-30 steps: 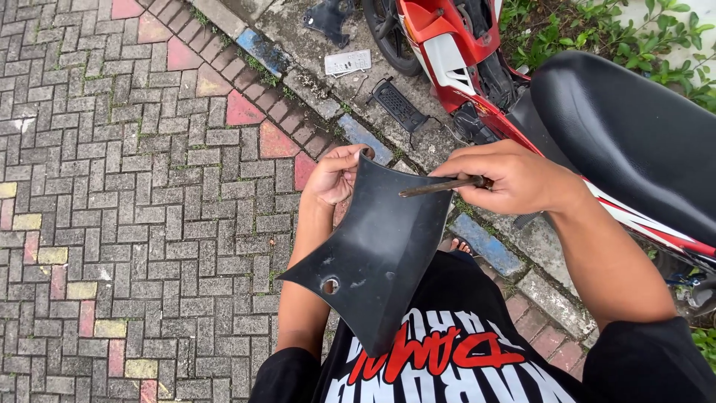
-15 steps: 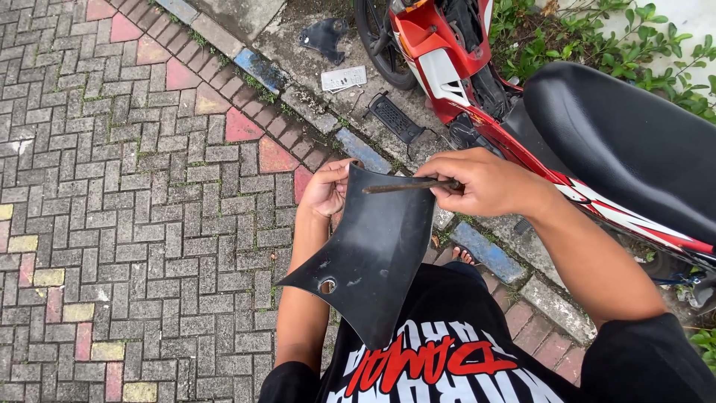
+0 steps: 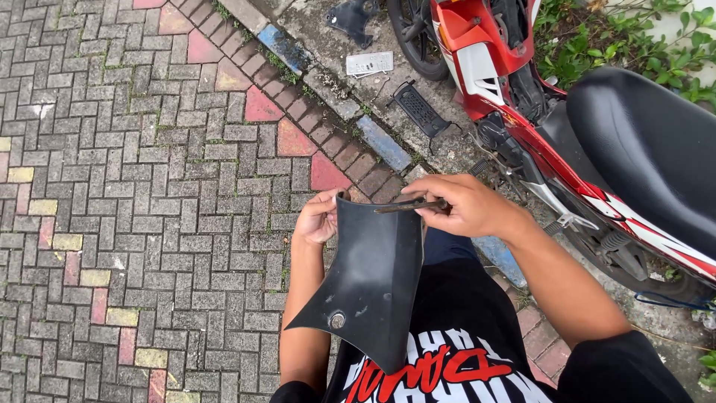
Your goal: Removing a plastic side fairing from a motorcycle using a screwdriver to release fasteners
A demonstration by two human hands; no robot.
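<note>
A curved black plastic panel (image 3: 373, 276) with a small metal fastener near its lower corner is held in front of my chest. My left hand (image 3: 319, 218) grips its upper left edge from behind. My right hand (image 3: 462, 203) is closed on a thin dark rod-like tool (image 3: 406, 207), whose tip lies across the panel's top edge. A red and white motorcycle (image 3: 522, 89) with a black seat (image 3: 649, 149) stands just to my right.
Grey brick paving with red and yellow bricks spreads to the left. On the concrete strip by the front wheel lie a black grille piece (image 3: 419, 108), a pale flat plate (image 3: 369, 63) and another black part (image 3: 350, 16). Green plants grow behind the motorcycle.
The view has shifted slightly and both hands with the panel sit a little lower in the picture. The grips on panel and tool are unchanged.
</note>
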